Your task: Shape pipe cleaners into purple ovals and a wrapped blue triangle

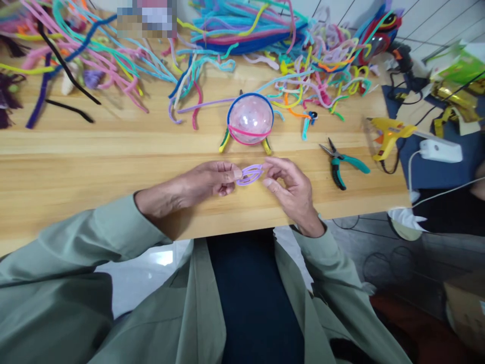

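Observation:
My left hand (212, 179) pinches the left end of a purple pipe cleaner shape (250, 175) bent into several narrow loops. It is held a little above the wooden table near the front edge. At the right end of the loops, my right hand (291, 186) has its thumb and index finger apart, with the index fingertip at or close to the loop ends. Just beyond the hands, a clear plastic dome (250, 117) has a blue rim and a pink band. Yellow-and-green handles (225, 141) stick out from under it.
Teal-handled pliers (343, 164) lie to the right, with a yellow glue gun (390, 136) and a white power strip (441, 150) farther over. Bundled pipe cleaners (246, 28) and tangled loose ones (113, 65) line the back. Part of another person shows at the far right.

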Demonstrator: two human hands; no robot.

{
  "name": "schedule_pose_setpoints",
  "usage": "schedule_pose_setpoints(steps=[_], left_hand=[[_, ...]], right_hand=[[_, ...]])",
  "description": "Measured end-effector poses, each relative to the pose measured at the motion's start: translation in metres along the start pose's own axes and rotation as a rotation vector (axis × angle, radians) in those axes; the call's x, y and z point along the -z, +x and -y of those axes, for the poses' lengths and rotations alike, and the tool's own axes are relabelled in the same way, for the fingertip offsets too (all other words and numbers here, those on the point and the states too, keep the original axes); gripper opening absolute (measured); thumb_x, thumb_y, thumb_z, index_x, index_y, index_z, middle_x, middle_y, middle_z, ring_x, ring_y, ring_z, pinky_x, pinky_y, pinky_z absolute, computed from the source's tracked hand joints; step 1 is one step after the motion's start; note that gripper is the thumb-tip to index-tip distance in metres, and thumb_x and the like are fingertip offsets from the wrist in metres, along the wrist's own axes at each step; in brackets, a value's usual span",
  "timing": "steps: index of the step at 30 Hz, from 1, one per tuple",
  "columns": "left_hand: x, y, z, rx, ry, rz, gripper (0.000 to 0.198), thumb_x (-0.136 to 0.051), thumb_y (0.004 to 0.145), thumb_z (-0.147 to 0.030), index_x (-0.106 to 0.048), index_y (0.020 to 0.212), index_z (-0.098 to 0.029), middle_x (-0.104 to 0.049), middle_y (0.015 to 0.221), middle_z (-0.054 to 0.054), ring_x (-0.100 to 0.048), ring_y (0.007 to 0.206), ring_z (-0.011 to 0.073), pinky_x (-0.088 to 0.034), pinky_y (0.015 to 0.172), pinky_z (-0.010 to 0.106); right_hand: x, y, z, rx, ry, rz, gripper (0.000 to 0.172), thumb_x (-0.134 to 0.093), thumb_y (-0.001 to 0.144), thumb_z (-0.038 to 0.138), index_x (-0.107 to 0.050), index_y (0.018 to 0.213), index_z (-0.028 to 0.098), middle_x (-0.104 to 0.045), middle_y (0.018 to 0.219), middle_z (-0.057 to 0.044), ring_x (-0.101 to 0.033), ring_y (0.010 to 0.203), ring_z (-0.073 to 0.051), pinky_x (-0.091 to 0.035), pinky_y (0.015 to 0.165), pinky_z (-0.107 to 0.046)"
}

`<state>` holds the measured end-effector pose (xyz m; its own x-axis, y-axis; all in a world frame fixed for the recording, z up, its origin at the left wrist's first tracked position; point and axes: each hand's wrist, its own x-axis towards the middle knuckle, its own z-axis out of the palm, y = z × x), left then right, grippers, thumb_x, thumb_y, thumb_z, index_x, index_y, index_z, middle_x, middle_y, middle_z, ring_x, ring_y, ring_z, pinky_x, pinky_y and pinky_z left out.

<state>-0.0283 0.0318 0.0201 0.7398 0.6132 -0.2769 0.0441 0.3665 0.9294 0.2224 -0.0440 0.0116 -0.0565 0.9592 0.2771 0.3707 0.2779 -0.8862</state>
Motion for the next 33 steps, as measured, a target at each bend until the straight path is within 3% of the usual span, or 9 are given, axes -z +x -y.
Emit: schedule_pose_setpoints(steps=[5, 11, 16, 23, 25, 29, 33], left_hand=[[0.001, 0.000, 0.001, 0.028, -0.139, 0.067, 0.029, -0.082, 0.098, -0.047, -0.076, 0.098, -0.019, -0.069, 0.081, 0.005, -0.059, 0.063, 0.0140, -0.050, 0.055, 0.028], [0.000, 0.001, 0.004, 0.108, -0.253, 0.056, 0.030, -0.089, 0.093, -0.045, -0.075, 0.094, -0.019, -0.063, 0.075, 0.002, -0.056, 0.061, 0.0126, -0.048, 0.054, 0.026], [-0.005, 0.002, 0.000, 0.060, -0.238, 0.094, 0.037, -0.089, 0.093, -0.050, -0.068, 0.087, -0.020, -0.058, 0.072, 0.000, -0.056, 0.060, 0.0118, -0.046, 0.052, 0.025], [-0.007, 0.002, 0.001, 0.067, -0.180, 0.067, 0.040, -0.087, 0.093, -0.054, -0.067, 0.087, -0.020, -0.061, 0.072, 0.000, -0.054, 0.059, 0.0120, -0.046, 0.054, 0.027], [-0.007, 0.002, 0.004, 0.006, -0.136, 0.034, 0.039, -0.086, 0.094, -0.057, -0.071, 0.095, -0.021, -0.065, 0.078, 0.001, -0.055, 0.061, 0.0116, -0.047, 0.056, 0.026], [-0.008, 0.002, 0.013, -0.284, 0.120, -0.102, 0.050, -0.091, 0.090, -0.054, -0.073, 0.124, -0.023, -0.074, 0.101, 0.004, -0.063, 0.076, 0.0129, -0.051, 0.065, 0.025], [-0.010, 0.000, 0.022, -0.482, 0.407, -0.203, 0.055, -0.089, 0.094, -0.041, -0.068, 0.142, -0.024, -0.077, 0.107, 0.003, -0.059, 0.070, 0.0105, -0.049, 0.063, 0.024]], right_hand=[[-0.004, 0.005, -0.005, -0.063, 0.098, 0.003, 0.035, -0.082, 0.097, 0.054, -0.081, 0.125, 0.033, -0.078, 0.112, -0.004, -0.074, 0.091, -0.020, -0.066, 0.088, -0.040], [-0.014, 0.004, -0.005, -0.194, 0.325, 0.030, 0.040, -0.088, 0.092, 0.058, -0.081, 0.120, 0.031, -0.084, 0.105, -0.002, -0.081, 0.096, -0.020, -0.069, 0.091, -0.038], [-0.017, 0.004, 0.000, -0.246, 0.334, 0.002, 0.044, -0.088, 0.089, 0.063, -0.082, 0.115, 0.028, -0.084, 0.094, -0.001, -0.079, 0.081, -0.018, -0.068, 0.072, -0.032], [-0.018, 0.004, -0.001, -0.273, 0.376, -0.036, 0.039, -0.089, 0.089, 0.062, -0.083, 0.109, 0.028, -0.083, 0.087, 0.001, -0.075, 0.069, -0.016, -0.068, 0.067, -0.034], [-0.020, 0.004, -0.005, -0.294, 0.407, -0.065, 0.038, -0.089, 0.088, 0.060, -0.083, 0.108, 0.029, -0.083, 0.085, 0.002, -0.073, 0.067, -0.015, -0.066, 0.066, -0.033], [-0.022, 0.004, -0.011, -0.346, 0.504, -0.135, 0.035, -0.093, 0.085, 0.055, -0.083, 0.107, 0.029, -0.083, 0.087, 0.002, -0.073, 0.066, -0.014, -0.062, 0.060, -0.029], [-0.022, 0.004, -0.012, -0.391, 0.534, -0.152, 0.032, -0.093, 0.085, 0.048, -0.083, 0.108, 0.029, -0.084, 0.090, 0.002, -0.074, 0.068, -0.013, -0.062, 0.061, -0.028]])
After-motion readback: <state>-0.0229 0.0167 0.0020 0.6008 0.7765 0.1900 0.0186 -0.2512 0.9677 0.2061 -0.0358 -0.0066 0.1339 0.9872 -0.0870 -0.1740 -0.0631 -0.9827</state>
